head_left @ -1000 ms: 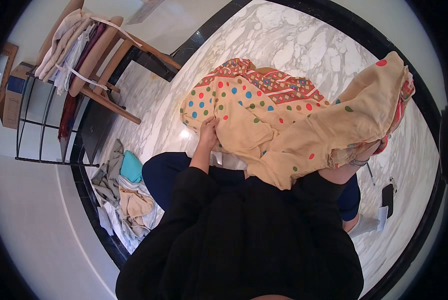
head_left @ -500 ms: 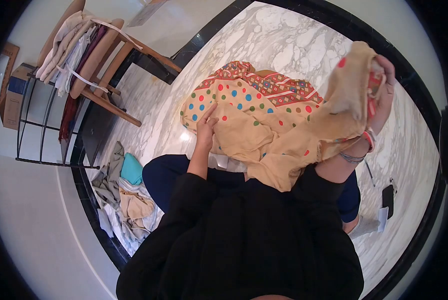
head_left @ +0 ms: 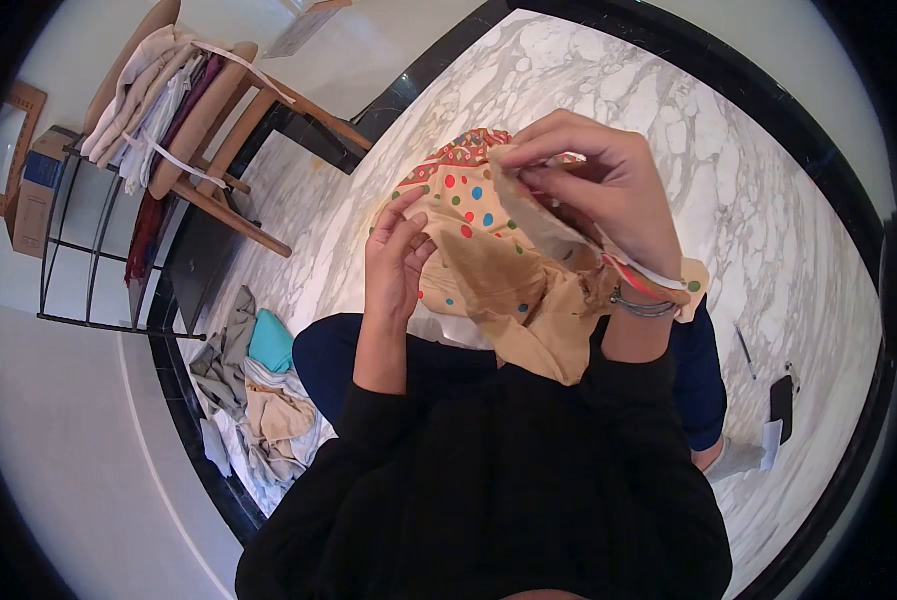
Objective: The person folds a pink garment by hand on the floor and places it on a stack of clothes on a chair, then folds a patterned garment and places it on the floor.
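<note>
A cream cloth with coloured dots and a red patterned part point(head_left: 488, 290) lies bunched over my lap and the floor in front of me. My right hand point(head_left: 603, 180) is raised over it, thumb and fingers pinching an edge of the fabric, with more of the cloth draped around the wrist. To the left, my left hand point(head_left: 398, 255) is at the cloth's left side with its fingers loosely curled and partly apart, and nothing is seen gripped in it.
A wooden chair point(head_left: 203, 110) with folded clothes stands at the upper left, beside a black wire rack point(head_left: 93, 240). Crumpled clothes point(head_left: 268, 415) and a teal cloth point(head_left: 270, 341) lie at the lower left. A phone point(head_left: 781, 410) and a pen point(head_left: 745, 350) rest on the marble floor at right.
My right hand has moved left and toward the middle, drawing the lifted cloth with it. The spread of fabric at the right has gathered inward. My left hand has shifted slightly left.
</note>
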`<action>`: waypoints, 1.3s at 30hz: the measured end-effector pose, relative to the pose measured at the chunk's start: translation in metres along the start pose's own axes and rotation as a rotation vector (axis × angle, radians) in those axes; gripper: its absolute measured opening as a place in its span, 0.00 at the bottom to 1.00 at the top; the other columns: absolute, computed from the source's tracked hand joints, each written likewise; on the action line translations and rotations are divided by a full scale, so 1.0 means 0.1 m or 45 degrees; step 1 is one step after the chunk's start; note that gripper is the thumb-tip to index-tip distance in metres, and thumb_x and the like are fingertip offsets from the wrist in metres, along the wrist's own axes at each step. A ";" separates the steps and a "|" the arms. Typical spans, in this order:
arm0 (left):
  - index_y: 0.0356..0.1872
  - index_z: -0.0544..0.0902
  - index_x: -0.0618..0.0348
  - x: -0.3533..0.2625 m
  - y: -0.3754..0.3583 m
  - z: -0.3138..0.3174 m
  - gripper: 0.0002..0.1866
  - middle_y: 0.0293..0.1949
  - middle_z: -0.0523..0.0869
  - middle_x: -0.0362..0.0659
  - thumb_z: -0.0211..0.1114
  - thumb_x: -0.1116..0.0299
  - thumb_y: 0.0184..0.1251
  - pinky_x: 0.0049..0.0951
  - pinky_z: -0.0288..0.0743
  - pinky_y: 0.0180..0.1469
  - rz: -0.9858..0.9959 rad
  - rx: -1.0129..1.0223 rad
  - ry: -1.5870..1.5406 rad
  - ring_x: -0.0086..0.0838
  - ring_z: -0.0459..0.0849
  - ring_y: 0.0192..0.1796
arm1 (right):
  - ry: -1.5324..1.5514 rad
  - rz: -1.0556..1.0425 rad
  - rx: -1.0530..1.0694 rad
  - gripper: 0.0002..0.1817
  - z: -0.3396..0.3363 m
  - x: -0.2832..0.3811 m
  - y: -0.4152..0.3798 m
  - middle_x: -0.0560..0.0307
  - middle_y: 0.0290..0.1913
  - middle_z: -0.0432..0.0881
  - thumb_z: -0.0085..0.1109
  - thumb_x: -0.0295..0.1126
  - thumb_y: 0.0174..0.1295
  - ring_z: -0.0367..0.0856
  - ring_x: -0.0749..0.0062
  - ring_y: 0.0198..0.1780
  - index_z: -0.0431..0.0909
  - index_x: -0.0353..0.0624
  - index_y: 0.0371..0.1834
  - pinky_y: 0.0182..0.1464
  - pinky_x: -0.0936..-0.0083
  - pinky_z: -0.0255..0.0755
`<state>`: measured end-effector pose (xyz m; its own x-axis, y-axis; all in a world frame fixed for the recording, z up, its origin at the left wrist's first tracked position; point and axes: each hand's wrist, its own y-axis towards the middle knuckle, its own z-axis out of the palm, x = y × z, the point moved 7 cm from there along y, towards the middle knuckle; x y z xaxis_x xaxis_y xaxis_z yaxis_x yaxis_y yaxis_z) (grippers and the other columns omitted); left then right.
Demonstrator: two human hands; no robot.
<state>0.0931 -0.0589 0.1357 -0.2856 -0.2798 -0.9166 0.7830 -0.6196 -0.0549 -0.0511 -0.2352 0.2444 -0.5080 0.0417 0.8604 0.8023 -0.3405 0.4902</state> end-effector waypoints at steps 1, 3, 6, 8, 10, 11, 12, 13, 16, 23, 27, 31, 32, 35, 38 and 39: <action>0.57 0.73 0.64 -0.08 -0.05 0.09 0.19 0.44 0.83 0.43 0.61 0.75 0.65 0.23 0.79 0.47 0.026 0.044 0.018 0.22 0.84 0.44 | -0.027 0.018 0.016 0.11 0.04 -0.02 0.01 0.58 0.40 0.83 0.58 0.15 0.56 0.82 0.79 0.42 0.85 0.37 0.41 0.44 0.82 0.76; 0.59 0.70 0.66 -0.20 -0.15 0.24 0.21 0.47 0.83 0.48 0.59 0.77 0.64 0.25 0.79 0.50 0.079 0.132 0.052 0.27 0.85 0.44 | -0.083 0.054 0.049 0.10 0.11 -0.06 0.03 0.59 0.38 0.83 0.59 0.17 0.56 0.81 0.80 0.40 0.85 0.38 0.39 0.43 0.83 0.75; 0.57 0.71 0.67 -0.25 -0.25 0.34 0.21 0.47 0.82 0.48 0.61 0.78 0.62 0.27 0.78 0.52 0.073 0.278 0.110 0.28 0.85 0.45 | -0.224 0.021 0.054 0.08 0.18 -0.08 0.05 0.62 0.34 0.82 0.62 0.20 0.54 0.80 0.81 0.38 0.85 0.39 0.36 0.40 0.84 0.74; 0.54 0.74 0.67 -0.32 -0.32 0.43 0.18 0.48 0.82 0.46 0.61 0.81 0.62 0.26 0.78 0.52 0.153 0.345 0.182 0.27 0.83 0.47 | -0.192 0.035 0.043 0.06 0.21 -0.10 0.05 0.63 0.33 0.82 0.63 0.21 0.52 0.80 0.82 0.36 0.84 0.39 0.33 0.39 0.84 0.74; 0.51 0.76 0.68 -0.37 -0.37 0.51 0.15 0.47 0.81 0.45 0.61 0.83 0.62 0.26 0.78 0.52 0.230 0.351 0.250 0.27 0.82 0.49 | -0.185 0.038 0.038 0.05 0.22 -0.11 0.06 0.64 0.32 0.82 0.63 0.22 0.52 0.79 0.82 0.35 0.83 0.39 0.32 0.38 0.84 0.74; 0.50 0.76 0.68 -0.40 -0.39 0.55 0.14 0.47 0.82 0.45 0.61 0.83 0.62 0.26 0.78 0.53 0.268 0.322 0.281 0.27 0.82 0.49 | -0.194 0.035 0.039 0.04 0.23 -0.12 0.06 0.63 0.32 0.82 0.63 0.22 0.52 0.79 0.82 0.34 0.83 0.39 0.31 0.38 0.84 0.74; 0.49 0.76 0.69 -0.42 -0.40 0.55 0.13 0.47 0.82 0.46 0.61 0.84 0.63 0.26 0.77 0.54 0.305 0.293 0.312 0.27 0.82 0.50 | -0.202 0.031 0.041 0.03 0.23 -0.12 0.06 0.63 0.32 0.83 0.63 0.22 0.52 0.79 0.82 0.34 0.82 0.39 0.30 0.38 0.83 0.74; 0.49 0.76 0.69 -0.44 -0.41 0.54 0.13 0.46 0.82 0.45 0.60 0.84 0.63 0.27 0.77 0.54 0.359 0.302 0.365 0.27 0.82 0.50 | -0.194 0.047 0.034 0.03 0.23 -0.13 0.06 0.63 0.32 0.83 0.63 0.22 0.52 0.80 0.82 0.33 0.82 0.39 0.31 0.37 0.84 0.74; 0.47 0.77 0.69 -0.46 -0.42 0.46 0.11 0.45 0.83 0.45 0.61 0.83 0.64 0.26 0.77 0.53 0.452 0.300 0.453 0.26 0.82 0.49 | -0.155 0.091 0.006 0.04 0.24 -0.14 0.05 0.61 0.31 0.84 0.62 0.22 0.53 0.81 0.82 0.31 0.81 0.38 0.32 0.34 0.84 0.75; 0.38 0.82 0.62 -0.58 -0.45 0.42 0.09 0.41 0.83 0.43 0.70 0.78 0.54 0.24 0.74 0.45 0.760 0.188 0.879 0.25 0.81 0.44 | -0.124 0.107 0.090 0.06 0.32 -0.18 0.05 0.60 0.30 0.84 0.63 0.23 0.52 0.83 0.81 0.31 0.81 0.38 0.35 0.31 0.85 0.76; 0.31 0.83 0.59 -0.69 -0.52 0.54 0.08 0.43 0.80 0.43 0.72 0.76 0.49 0.29 0.73 0.49 1.040 0.115 1.092 0.30 0.79 0.47 | -0.138 0.136 0.110 0.05 0.41 -0.17 0.05 0.59 0.29 0.83 0.63 0.25 0.52 0.83 0.81 0.30 0.79 0.37 0.31 0.31 0.84 0.75; 0.31 0.80 0.59 -0.69 -0.52 0.58 0.10 0.46 0.77 0.44 0.73 0.77 0.49 0.31 0.71 0.54 1.052 0.142 1.033 0.31 0.77 0.51 | -0.186 0.080 0.138 0.05 0.51 -0.18 0.06 0.59 0.29 0.84 0.64 0.25 0.52 0.82 0.81 0.29 0.78 0.36 0.29 0.32 0.84 0.75; 0.32 0.78 0.59 -0.66 -0.50 0.55 0.12 0.47 0.76 0.44 0.73 0.79 0.49 0.31 0.70 0.56 1.016 0.169 1.008 0.30 0.77 0.51 | -0.176 0.076 0.146 0.05 0.52 -0.20 0.06 0.59 0.29 0.84 0.64 0.25 0.52 0.82 0.81 0.29 0.79 0.36 0.29 0.32 0.84 0.74; 0.34 0.75 0.59 -0.61 -0.47 0.48 0.15 0.48 0.74 0.45 0.73 0.82 0.49 0.30 0.70 0.58 0.944 0.205 0.895 0.29 0.76 0.53 | -0.154 0.093 0.183 0.05 0.55 -0.24 0.05 0.58 0.28 0.84 0.65 0.25 0.51 0.82 0.79 0.29 0.80 0.36 0.30 0.33 0.84 0.73; 0.37 0.74 0.60 -0.60 -0.47 0.43 0.17 0.49 0.75 0.45 0.73 0.83 0.49 0.28 0.71 0.57 0.917 0.200 0.809 0.28 0.76 0.52 | -0.228 -0.030 0.197 0.05 0.57 -0.22 0.05 0.58 0.28 0.83 0.66 0.25 0.50 0.81 0.77 0.31 0.81 0.37 0.30 0.33 0.82 0.72; 0.38 0.74 0.60 -0.60 -0.47 0.42 0.18 0.49 0.75 0.45 0.72 0.84 0.49 0.28 0.72 0.56 0.913 0.195 0.788 0.28 0.77 0.51 | -0.267 -0.098 0.196 0.05 0.57 -0.19 0.06 0.58 0.28 0.82 0.66 0.25 0.50 0.81 0.77 0.32 0.82 0.38 0.30 0.33 0.81 0.71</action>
<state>0.0504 -0.0435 0.2098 0.6105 -0.2197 -0.7609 0.5647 -0.5529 0.6127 -0.0188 -0.1843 0.2386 -0.5060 0.2614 0.8220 0.8104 -0.1824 0.5568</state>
